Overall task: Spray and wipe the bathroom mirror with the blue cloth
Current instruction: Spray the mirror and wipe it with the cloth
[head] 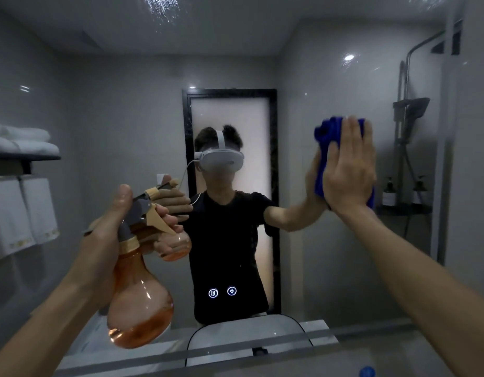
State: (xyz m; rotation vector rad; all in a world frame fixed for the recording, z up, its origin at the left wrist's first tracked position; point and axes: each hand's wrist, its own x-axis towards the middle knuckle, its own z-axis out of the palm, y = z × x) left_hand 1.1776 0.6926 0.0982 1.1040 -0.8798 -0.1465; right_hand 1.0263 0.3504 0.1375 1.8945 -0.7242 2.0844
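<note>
Mirror [330, 262]: the landmark, a large, rigid, smooth pane that fills most of the view; likely slick where wet, and fragile enough that pressure should stay flat and even. Droplets glint along its top edge.
Spray bottle [138, 297]: in front of the mirror's lower left; clear amber plastic with a bulbous body and only a shallow pool of liquid at the bottom, so probably light. The narrow neck below the trigger is the natural place to hold it.
Blue cloth [323, 137]: spread against the mirror's right half, at about the height of the reflected head; soft, limp and bunched at its upper left, best handled under a flat palm.
Left hand [110, 232]: its grip is closed round the bottle's neck, thumb up over the spray head, fingers on the tan trigger.
Right hand [349, 170]: its grip is wide, fingers straight, palm pressing the cloth to the glass.
Touch icons [222, 292]: two lit symbols low in the mirror's middle; a wiping pass there might set them off.
Worktop [262, 357]: runs under the mirror's bottom edge, with a white basin at its middle.
Blue cap [367, 371]: on the worktop under the mirror's right part, too cropped to identify.
Way: nothing stands between cloth and glass.
</note>
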